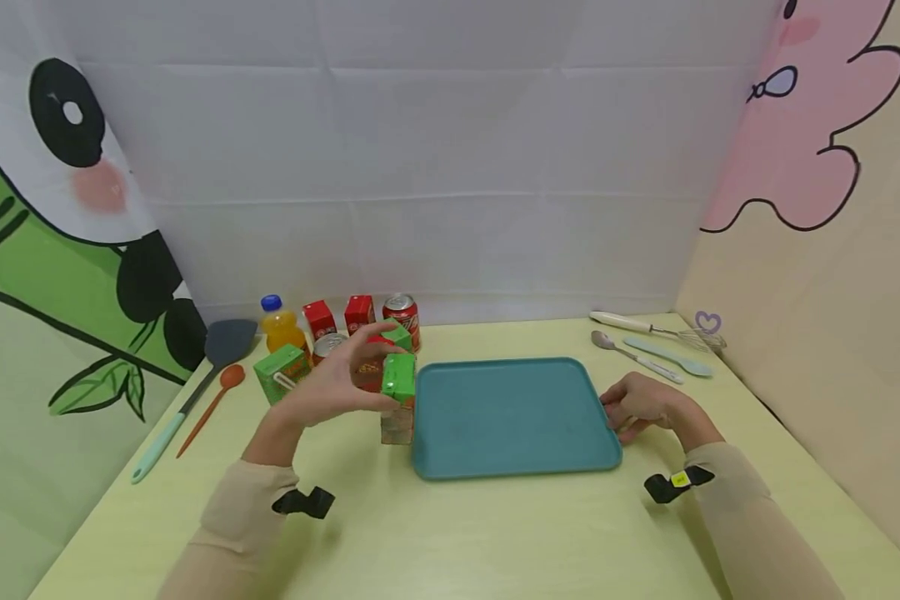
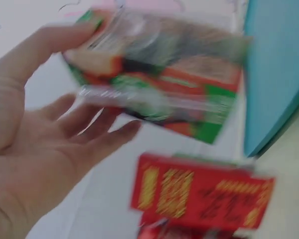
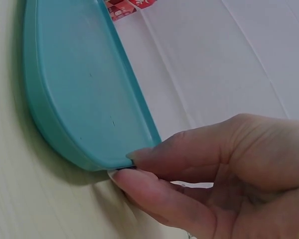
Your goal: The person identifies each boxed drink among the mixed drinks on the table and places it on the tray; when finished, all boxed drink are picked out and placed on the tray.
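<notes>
My left hand [image 1: 337, 379] pinches a green-topped juice carton [image 1: 399, 379] between thumb and fingers, left of the tray. In the left wrist view the carton [image 2: 164, 74] is blurred, and a wrapped straw runs along its side. Just behind it stand a red box [image 2: 204, 191] and another green carton [image 1: 397, 335]. My right hand [image 1: 642, 406] grips the right rim of the teal tray [image 1: 517, 475], which lies flat on the table. In the right wrist view, thumb and forefinger pinch the tray's edge [image 3: 92, 162].
At the back left stand an orange juice bottle [image 1: 281, 327], a green carton [image 1: 281, 371], red boxes [image 1: 360, 312] and cans [image 1: 401, 312]. A spatula [image 1: 195, 400] and a brown spoon [image 1: 213, 408] lie further left. To the right are a whisk [image 1: 645, 326], spoon [image 1: 637, 357] and green utensil [image 1: 667, 356].
</notes>
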`<action>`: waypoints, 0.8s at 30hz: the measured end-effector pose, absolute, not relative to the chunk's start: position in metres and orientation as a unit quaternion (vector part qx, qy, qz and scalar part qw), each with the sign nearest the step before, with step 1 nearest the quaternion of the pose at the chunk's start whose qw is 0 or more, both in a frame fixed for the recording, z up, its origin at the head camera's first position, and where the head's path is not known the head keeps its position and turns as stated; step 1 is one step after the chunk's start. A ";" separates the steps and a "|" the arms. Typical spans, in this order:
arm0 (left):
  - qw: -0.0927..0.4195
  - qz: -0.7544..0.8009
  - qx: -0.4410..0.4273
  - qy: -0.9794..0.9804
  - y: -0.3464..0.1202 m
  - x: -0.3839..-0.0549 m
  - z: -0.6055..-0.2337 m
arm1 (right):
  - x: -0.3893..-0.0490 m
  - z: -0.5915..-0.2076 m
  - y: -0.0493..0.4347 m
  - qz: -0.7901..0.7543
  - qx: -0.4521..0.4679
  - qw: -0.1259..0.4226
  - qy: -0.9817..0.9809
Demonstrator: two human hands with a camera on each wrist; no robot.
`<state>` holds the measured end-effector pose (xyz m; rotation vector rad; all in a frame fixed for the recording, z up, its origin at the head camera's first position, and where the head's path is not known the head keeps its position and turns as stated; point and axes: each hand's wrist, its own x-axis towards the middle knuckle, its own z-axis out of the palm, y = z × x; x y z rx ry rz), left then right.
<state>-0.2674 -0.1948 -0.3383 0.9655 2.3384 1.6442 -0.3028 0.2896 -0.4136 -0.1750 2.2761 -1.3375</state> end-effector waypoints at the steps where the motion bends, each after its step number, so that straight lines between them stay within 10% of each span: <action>1: 0.054 0.564 0.309 0.764 -0.189 -0.270 -0.342 | -0.303 -0.413 0.289 -0.491 -0.065 0.247 0.833; 24: 0.019 0.619 0.231 0.751 -0.101 -0.307 -0.393 | -0.305 -0.411 0.291 -0.492 -0.060 0.247 0.833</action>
